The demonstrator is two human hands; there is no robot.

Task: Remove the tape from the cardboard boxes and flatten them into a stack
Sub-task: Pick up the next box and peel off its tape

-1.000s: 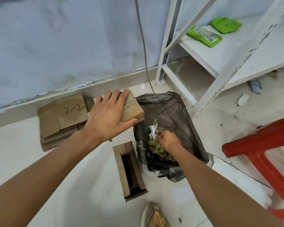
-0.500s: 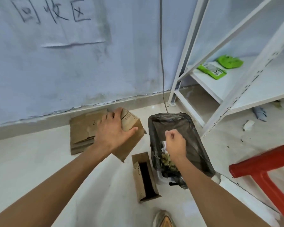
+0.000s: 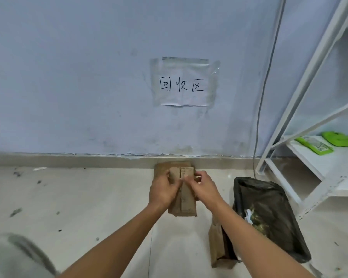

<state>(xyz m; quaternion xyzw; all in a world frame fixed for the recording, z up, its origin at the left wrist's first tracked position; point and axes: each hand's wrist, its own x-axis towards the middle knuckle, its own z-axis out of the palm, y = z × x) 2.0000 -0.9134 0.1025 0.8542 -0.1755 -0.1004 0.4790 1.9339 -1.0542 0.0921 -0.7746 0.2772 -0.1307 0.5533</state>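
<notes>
A recycling corner in a storeroom

A handwritten paper sign (image 3: pixel 182 82) taped to a scuffed pale wall (image 3: pixel 68 77) marks the spot; below it lies flattened cardboard (image 3: pixel 165 166), with white metal shelving (image 3: pixel 309 109) to the sign's right.

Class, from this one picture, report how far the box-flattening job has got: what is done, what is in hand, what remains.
Done: flattened cardboard lies by the wall. In hand: both the left hand and right hand hold a small box, fingers at its centre seam. Left: another box stands unflattened beside the black bag.
</notes>
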